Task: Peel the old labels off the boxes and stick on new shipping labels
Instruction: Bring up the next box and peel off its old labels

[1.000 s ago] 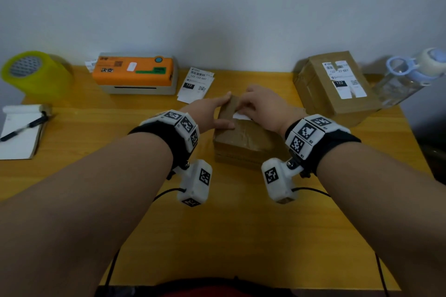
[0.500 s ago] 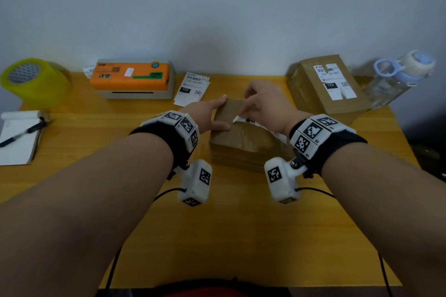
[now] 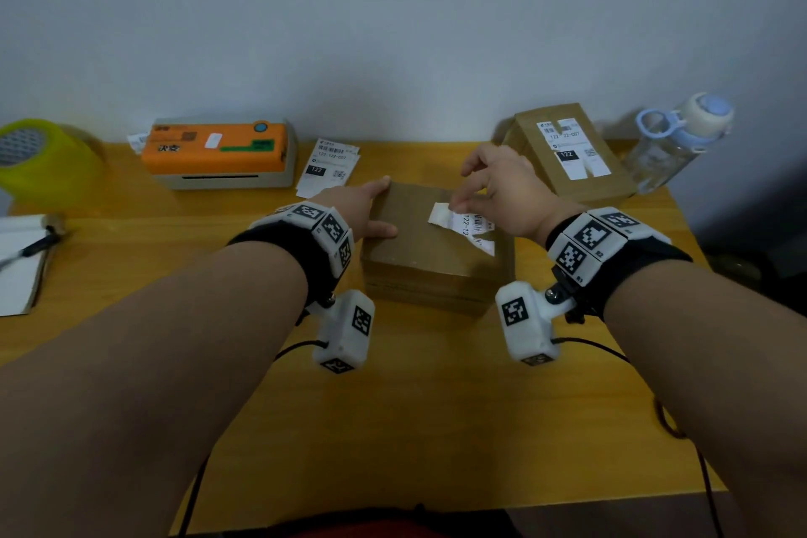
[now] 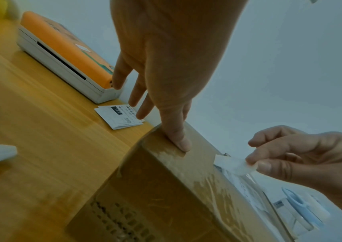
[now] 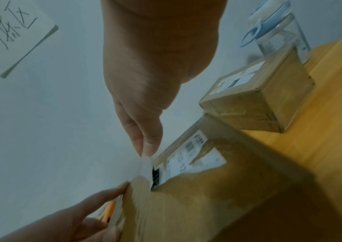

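Note:
A flat brown cardboard box (image 3: 419, 245) lies in the middle of the wooden table. My left hand (image 3: 371, 210) holds its left edge, thumb pressed on the top (image 4: 178, 139), fingers down the far side. My right hand (image 3: 493, 188) pinches the lifted corner of the old white label (image 3: 463, 223) between thumb and forefinger (image 5: 147, 150). The label's left end is folded up off the box; the rest still sticks to the top. A second box (image 3: 567, 157) with a label stands at the back right. Loose new labels (image 3: 327, 166) lie near the printer.
An orange label printer (image 3: 218, 153) stands at the back left, a yellow tape roll (image 3: 39, 157) further left. A notebook with a pen (image 3: 22, 258) lies at the left edge. A clear water bottle (image 3: 672, 140) stands at the far right.
My right hand has pulled the label's corner up and toward the right, baring more of the box top. The left hand keeps holding the box's left edge.

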Tool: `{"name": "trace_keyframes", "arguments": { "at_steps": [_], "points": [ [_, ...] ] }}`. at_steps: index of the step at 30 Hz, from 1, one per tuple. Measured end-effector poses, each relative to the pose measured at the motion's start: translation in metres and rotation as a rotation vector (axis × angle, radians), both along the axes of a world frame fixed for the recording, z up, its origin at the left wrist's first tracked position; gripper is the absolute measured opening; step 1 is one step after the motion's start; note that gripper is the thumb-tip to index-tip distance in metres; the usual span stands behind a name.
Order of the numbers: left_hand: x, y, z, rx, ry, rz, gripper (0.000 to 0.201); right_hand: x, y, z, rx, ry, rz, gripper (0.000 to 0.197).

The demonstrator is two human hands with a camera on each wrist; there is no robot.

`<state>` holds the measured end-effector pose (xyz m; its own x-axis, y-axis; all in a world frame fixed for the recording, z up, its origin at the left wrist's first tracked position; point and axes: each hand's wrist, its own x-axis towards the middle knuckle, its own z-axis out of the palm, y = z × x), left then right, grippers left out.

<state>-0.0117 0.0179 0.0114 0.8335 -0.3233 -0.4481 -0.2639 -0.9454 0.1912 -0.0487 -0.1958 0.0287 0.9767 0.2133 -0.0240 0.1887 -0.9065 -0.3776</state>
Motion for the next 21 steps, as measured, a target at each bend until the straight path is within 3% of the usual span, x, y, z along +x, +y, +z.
{"name": "trace_keyframes", "arguments": {
  "at_steps": [7,12,21],
  "points": [
    [-0.001,-0.005,0.004,0.044,-0.012,-0.005,0.083,-0.011,-0.013,0.003,0.176,-0.067,-0.077,0.003],
    [0.000,-0.007,0.002,0.061,-0.018,0.001,0.085,-0.012,-0.026,0.009,0.331,-0.144,-0.175,0.020],
    [-0.003,-0.010,0.002,0.084,-0.021,0.007,0.084,-0.022,-0.017,0.012,0.384,-0.221,-0.254,0.004]
  ]
}}
